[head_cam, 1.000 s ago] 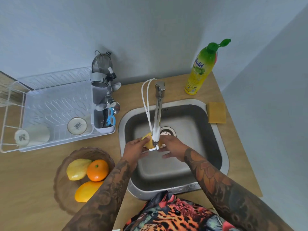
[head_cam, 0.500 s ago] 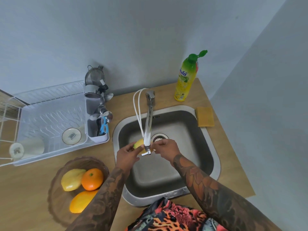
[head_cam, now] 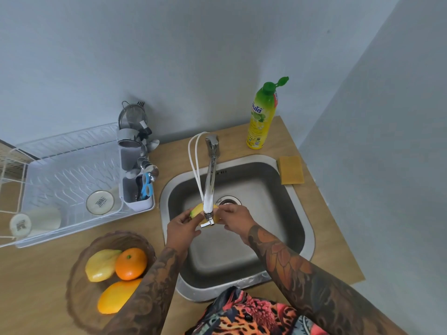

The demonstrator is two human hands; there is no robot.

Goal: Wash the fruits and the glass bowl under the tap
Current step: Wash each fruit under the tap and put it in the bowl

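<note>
Left hand (head_cam: 182, 226) and right hand (head_cam: 235, 217) are both wrapped around a yellow-green fruit (head_cam: 196, 210) right under the end of the tap spout (head_cam: 209, 197), over the middle of the sink (head_cam: 300, 213). Fingers of each hand curl onto opposite ends of it, so it's pinched between the two. I honestly can't see a water stream in this shot (could be running, too thin to tell).

What could go sideways: a wet, smooth fruit held by its ends is slippery, so if either hand eases off while rubbing, it probably pops out and bangs into the basin near the drain (head_cam: 228, 201). The spout tip sits right against the fruit too, so lifting carelessly could knock knuckles or bruise the skin on that metal end.

Further out, the glass bowl (head_cam: 79, 286) sits on the bench (head_cam: 36, 274) just left of the sink, holding a pale yellow fruit (head_cam: 101, 264), an orange (head_cam: 130, 263) and another yellow-orange fruit (head_cam: 113, 297). The left forearm hangs over its rim, so a quick elbow swing could nudge it. Wet hands grabbing glass later is the riskier bit, I reckon.
</note>
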